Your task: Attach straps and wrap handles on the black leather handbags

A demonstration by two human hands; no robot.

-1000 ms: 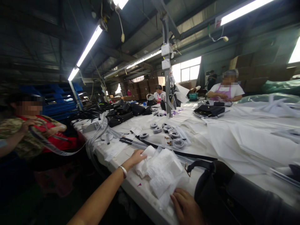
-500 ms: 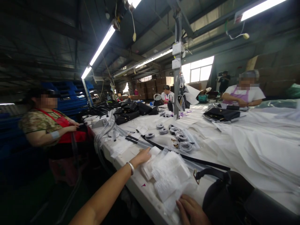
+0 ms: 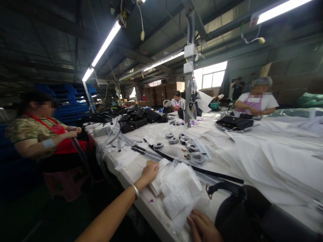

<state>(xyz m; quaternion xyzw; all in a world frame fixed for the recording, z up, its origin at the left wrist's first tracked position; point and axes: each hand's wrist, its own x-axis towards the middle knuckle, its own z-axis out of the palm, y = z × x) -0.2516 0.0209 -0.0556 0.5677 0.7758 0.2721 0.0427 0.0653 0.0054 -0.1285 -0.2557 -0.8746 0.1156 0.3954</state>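
Observation:
A loose pile of small, thin white sheets point(image 3: 180, 188), some see-through, lies near the table's front edge. My left hand point(image 3: 148, 174), with a silver bangle at its wrist, is closed at the pile's upper left corner, fingers bent on the sheets. At the pile's lower edge is my right hand point(image 3: 203, 227), its thumb and fingertips pinched at a thin white sheet; part of the hand is cut off by the frame. Just right of it rests a black handbag point(image 3: 242, 211) with a strap and a gold-coloured buckle point(image 3: 209, 191).
Long black straps point(image 3: 202, 169) and several coiled, wrapped straps point(image 3: 196, 157) lie beyond the pile. Large white sheets point(image 3: 272, 161) cover the right side. A post point(image 3: 188, 101) rises from the table. Co-workers sit left and across; black bags point(image 3: 133, 124) are heaped far left.
The view has shifted slightly, so most things sit a little further left. My left hand has bent its fingers more over the pile's corner. My right hand stays at the sheet's edge.

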